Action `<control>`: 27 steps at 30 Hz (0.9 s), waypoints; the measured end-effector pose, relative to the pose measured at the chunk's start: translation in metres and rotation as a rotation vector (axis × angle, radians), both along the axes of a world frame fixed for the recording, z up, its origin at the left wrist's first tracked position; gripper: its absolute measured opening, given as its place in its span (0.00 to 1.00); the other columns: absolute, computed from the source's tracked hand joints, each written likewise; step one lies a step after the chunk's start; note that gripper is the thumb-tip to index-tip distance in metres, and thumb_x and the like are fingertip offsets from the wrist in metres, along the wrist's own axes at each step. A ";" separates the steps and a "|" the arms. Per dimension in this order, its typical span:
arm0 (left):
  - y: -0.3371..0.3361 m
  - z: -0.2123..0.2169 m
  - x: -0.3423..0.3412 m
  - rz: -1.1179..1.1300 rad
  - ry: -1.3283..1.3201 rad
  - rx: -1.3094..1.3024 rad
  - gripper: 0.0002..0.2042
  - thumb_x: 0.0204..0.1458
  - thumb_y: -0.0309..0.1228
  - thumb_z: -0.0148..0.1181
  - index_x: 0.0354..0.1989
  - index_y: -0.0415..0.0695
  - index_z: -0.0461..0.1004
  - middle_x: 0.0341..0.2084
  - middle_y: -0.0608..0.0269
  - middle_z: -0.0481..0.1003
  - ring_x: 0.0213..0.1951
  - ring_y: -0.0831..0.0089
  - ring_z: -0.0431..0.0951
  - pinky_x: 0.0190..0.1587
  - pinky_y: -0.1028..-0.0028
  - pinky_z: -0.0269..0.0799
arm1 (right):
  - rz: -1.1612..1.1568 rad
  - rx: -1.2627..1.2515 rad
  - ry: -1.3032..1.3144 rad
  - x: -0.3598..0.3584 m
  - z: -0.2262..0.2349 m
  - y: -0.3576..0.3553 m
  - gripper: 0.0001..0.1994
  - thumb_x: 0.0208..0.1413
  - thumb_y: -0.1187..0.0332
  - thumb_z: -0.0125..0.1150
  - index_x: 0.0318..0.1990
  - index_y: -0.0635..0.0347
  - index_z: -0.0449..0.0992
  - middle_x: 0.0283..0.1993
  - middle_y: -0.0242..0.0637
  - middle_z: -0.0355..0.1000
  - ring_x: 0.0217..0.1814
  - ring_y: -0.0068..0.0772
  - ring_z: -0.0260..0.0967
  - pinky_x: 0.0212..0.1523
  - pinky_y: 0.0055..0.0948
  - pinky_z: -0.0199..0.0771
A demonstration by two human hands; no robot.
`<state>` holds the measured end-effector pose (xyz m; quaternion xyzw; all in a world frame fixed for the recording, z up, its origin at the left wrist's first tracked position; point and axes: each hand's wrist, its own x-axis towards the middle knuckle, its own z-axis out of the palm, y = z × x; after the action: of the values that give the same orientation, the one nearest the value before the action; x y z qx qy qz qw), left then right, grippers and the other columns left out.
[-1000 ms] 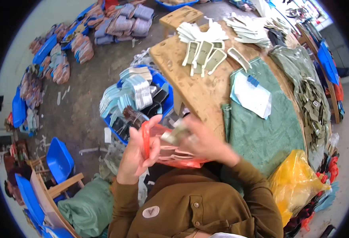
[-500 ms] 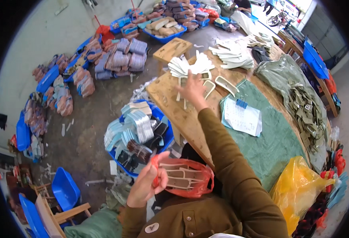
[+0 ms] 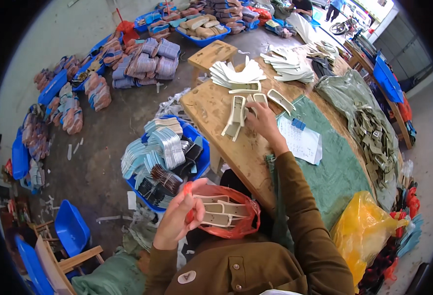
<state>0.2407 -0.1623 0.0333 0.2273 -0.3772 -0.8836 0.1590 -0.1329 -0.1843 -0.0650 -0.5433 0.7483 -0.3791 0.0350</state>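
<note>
Left hand (image 3: pixel 177 219) closed on red plastic bag (image 3: pixel 236 216) holding pale strap pieces; right hand (image 3: pixel 261 120) stretched across wooden table (image 3: pixel 211 110), fingers laid on pale strap pieces (image 3: pixel 236 115), grasp not discernible.

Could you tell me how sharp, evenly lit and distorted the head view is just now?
In the head view, light is soft and even, without hard shadows or glare; the right hand on the pale strips and the left hand holding the red bag look sharp; the wooden table edge bows, and a black rim frames the picture.

A red plastic bag (image 3: pixel 231 216) is filled with cream strips (image 3: pixel 215 212). Brown sleeves (image 3: pixel 300 211), a green cloth (image 3: pixel 334 172) and a yellow bag (image 3: pixel 364 236) are shown.
</note>
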 end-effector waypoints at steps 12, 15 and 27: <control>0.005 -0.005 -0.002 0.045 -0.038 0.027 0.31 0.64 0.48 0.50 0.66 0.37 0.55 0.22 0.67 0.70 0.17 0.84 0.63 0.19 0.85 0.57 | -0.448 0.018 0.230 0.029 -0.041 -0.061 0.17 0.53 0.58 0.61 0.38 0.66 0.73 0.48 0.55 0.66 0.52 0.57 0.63 0.45 0.54 0.66; 0.005 -0.009 0.006 0.099 -0.023 0.028 0.30 0.63 0.48 0.52 0.66 0.38 0.57 0.22 0.66 0.70 0.18 0.83 0.65 0.19 0.85 0.58 | -0.409 -0.119 0.023 0.021 -0.045 -0.057 0.06 0.52 0.74 0.53 0.37 0.65 0.71 0.37 0.59 0.68 0.40 0.60 0.68 0.40 0.54 0.66; 0.001 -0.004 0.004 0.087 -0.024 -0.094 0.30 0.65 0.49 0.46 0.64 0.36 0.59 0.20 0.63 0.69 0.16 0.80 0.62 0.20 0.82 0.58 | 0.286 0.509 0.468 0.015 0.025 -0.077 0.32 0.42 0.63 0.64 0.60 0.51 0.67 0.59 0.47 0.65 0.64 0.51 0.61 0.62 0.48 0.62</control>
<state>0.2448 -0.1614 0.0290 0.2464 -0.4099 -0.8544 0.2031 -0.1175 -0.2610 -0.0404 -0.6882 0.7228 -0.0378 0.0492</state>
